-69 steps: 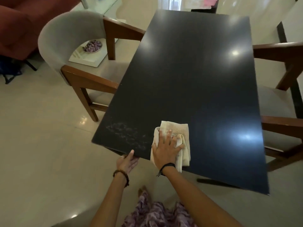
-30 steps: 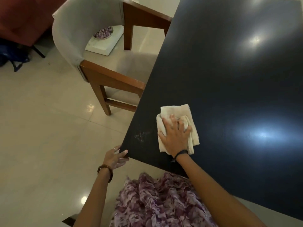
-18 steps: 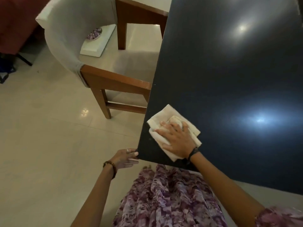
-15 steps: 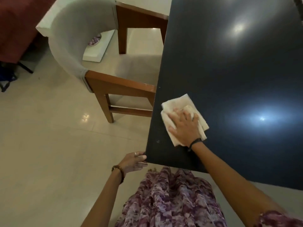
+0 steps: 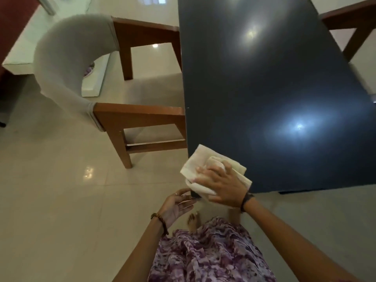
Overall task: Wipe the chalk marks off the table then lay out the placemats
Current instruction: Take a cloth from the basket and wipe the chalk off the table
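Two roles, 7 o'clock table [image 5: 264,88] corner: spread right hand [image 5: 223,187] presses cloth [image 5: 195,164]; open, cupped left hand [image 5: 176,206] probably catches what falls

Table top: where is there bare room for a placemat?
The table is bare from the cloth at its near left corner as far back as shown. Only that corner is crowded: right hand pressing the cloth, left hand beside it.

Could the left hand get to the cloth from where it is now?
Probably yes. The left hand is open, palm up, just off the near corner of the table, and the cloth overhangs that corner close to it. Nothing lies between them; only the right hand presses on the cloth.
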